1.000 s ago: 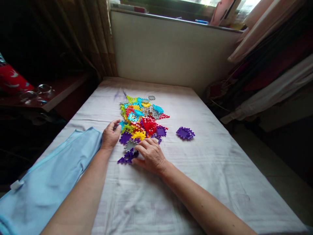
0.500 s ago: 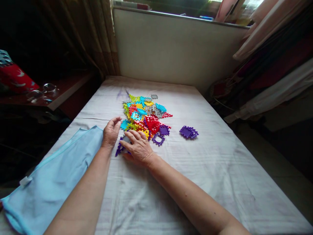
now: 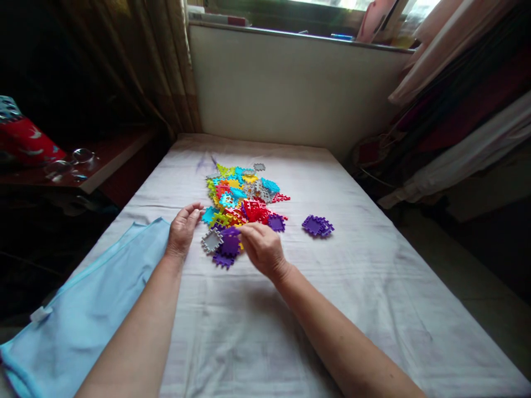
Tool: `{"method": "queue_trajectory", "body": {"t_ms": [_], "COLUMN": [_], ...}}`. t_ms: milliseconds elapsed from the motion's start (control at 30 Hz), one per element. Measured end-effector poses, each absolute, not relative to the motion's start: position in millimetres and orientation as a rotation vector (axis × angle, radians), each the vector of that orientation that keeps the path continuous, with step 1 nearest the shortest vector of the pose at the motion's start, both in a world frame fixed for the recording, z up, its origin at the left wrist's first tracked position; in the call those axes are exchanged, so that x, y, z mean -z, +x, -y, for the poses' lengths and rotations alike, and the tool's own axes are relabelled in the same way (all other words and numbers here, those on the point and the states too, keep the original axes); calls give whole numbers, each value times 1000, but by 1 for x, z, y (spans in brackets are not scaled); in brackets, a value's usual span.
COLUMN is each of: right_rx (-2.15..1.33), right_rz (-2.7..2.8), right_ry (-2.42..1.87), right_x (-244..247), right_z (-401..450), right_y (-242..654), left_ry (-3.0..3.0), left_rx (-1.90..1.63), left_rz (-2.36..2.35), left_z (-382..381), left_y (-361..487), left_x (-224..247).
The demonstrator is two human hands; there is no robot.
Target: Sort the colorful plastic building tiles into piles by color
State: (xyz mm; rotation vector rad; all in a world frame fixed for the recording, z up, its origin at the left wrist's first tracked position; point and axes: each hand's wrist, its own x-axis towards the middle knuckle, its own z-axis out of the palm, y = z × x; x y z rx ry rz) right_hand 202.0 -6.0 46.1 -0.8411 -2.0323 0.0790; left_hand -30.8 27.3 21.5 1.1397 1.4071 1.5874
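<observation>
My right hand (image 3: 263, 249) is closed in a pinch on a purple interlocking plastic tile (image 3: 230, 231), slightly blurred, held over the near edge of the pile. Below it lie more purple tiles (image 3: 226, 255) and a grey square tile (image 3: 212, 241). Left of the pile, my left hand (image 3: 183, 228) rests with its fingers loosely stretched, nearest to a cyan tile (image 3: 208, 215); no tile shows in it. The heap of notched tiles (image 3: 255, 211) is red, yellow, green, cyan and grey. Off to the right sits a separate small group of purple tiles (image 3: 317, 225).
A pale sheet (image 3: 365, 309) covers the table. Light-blue cloth (image 3: 108, 293) lies along its left side. On a dark side table (image 3: 120, 155) are eyeglasses (image 3: 70, 165) and a red container (image 3: 29, 135). Clothes hang at the right.
My right hand has risen from the near pieces and shifted right with a purple tile in its fingers. The grey tile and purple tiles it covered now show. My left hand stays nearly in place.
</observation>
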Motion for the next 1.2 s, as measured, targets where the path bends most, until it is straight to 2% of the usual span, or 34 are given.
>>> {"method": "queue_trajectory", "body": {"t_ms": [167, 300, 467, 667, 933, 1200], "right_rx": [-251, -322, -407, -167, 162, -35], "right_rz": [1420, 1085, 1060, 1192, 1465, 2298], "right_ry": [-1443, -1665, -1748, -1880, -1612, -1026], "right_x": [-35, -13, 3, 6, -16, -39], "right_z": [-20, -25, -26, -30, -9, 18], "right_y": [310, 386, 410, 410, 372, 249], "left_ry": [1757, 2237, 2410, 2377, 2400, 2470], "left_rx": [-1306, -1043, -934, -1007, -932, -720], "left_rz": [-1599, -1591, -1673, -1746, -1781, -1756], "left_z": [-17, -10, 3, 16, 21, 27], "left_y": [-20, -13, -16, -26, -32, -23], "left_x": [-24, -23, -14, -7, -9, -13]}}
